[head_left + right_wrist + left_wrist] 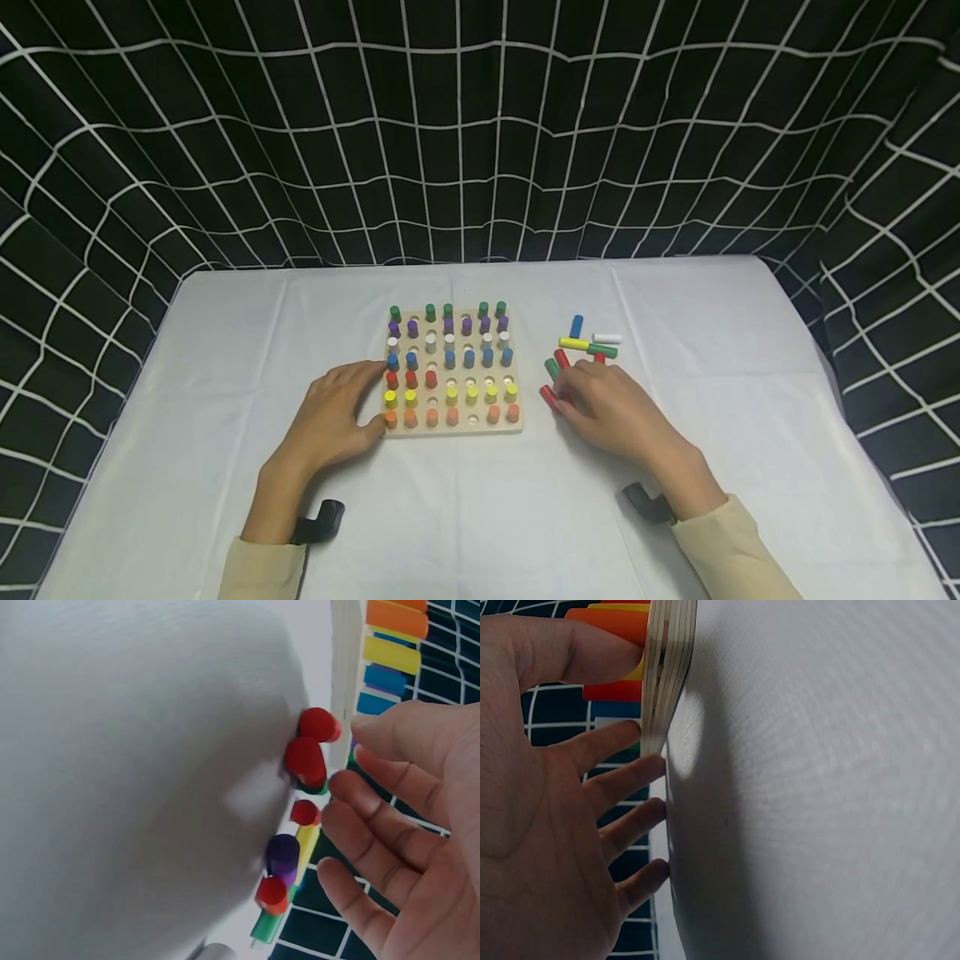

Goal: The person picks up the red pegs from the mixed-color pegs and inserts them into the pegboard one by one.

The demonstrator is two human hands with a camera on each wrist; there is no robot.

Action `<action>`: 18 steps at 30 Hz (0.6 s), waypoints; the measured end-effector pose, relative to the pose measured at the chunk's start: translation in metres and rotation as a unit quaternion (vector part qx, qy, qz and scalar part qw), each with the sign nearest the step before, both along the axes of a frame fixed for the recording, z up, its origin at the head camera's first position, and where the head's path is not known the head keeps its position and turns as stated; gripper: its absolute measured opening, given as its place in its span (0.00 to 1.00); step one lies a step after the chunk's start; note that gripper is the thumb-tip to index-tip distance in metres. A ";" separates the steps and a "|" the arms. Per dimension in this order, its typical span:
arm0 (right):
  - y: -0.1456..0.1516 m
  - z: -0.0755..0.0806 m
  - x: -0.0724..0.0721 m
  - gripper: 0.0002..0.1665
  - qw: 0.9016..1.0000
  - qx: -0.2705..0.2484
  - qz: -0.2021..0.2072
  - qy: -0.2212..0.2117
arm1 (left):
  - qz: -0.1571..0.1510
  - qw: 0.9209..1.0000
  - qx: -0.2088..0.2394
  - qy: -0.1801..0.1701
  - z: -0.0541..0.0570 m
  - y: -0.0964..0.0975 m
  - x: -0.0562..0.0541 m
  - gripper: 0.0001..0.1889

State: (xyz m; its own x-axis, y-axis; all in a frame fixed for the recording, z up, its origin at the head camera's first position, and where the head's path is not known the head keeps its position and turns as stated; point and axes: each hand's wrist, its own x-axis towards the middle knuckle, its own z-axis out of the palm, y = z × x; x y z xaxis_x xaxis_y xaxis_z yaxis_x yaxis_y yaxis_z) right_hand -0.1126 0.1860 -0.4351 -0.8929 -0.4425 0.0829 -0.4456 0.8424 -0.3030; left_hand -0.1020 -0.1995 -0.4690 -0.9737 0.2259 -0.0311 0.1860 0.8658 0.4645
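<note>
A wooden pegboard (453, 431) holds rows of upright coloured pegs, with some holes bare. My left hand (330, 421) is at its left side, thumb and index fingertip right at the board's edge and the other fingers spread in the left wrist view. To the right of the board, my right hand (618, 408) hovers low over loose pegs, its fingers loosely bent. A red peg (305, 757) lies just beyond the fingertips, and nothing shows between thumb and fingers. A purple peg (283, 851) is visible in the right wrist view but hidden under the hand from above.
Behind the right hand lie a blue peg (577, 326), a yellow peg (573, 342), a green peg (603, 351) and a white peg (607, 338). Everything rests on a white-covered table (225, 350). A dark cloth with a white grid (480, 150) surrounds its back and sides.
</note>
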 end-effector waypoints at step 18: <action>0.008 -0.008 0.003 0.09 1.000 0.002 -0.015 0.017 | -0.001 1.000 -0.004 0.001 0.001 -0.001 0.001 0.40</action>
State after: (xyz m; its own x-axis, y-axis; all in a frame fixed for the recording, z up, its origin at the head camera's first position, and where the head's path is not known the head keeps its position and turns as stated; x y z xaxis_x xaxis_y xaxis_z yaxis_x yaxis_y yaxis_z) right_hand -0.1094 0.1936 -0.4434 -0.9025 -0.4158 0.1125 -0.4302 0.8565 -0.2852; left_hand -0.1014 -0.2007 -0.4679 -0.9734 0.2272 -0.0308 0.1884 0.8690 0.4575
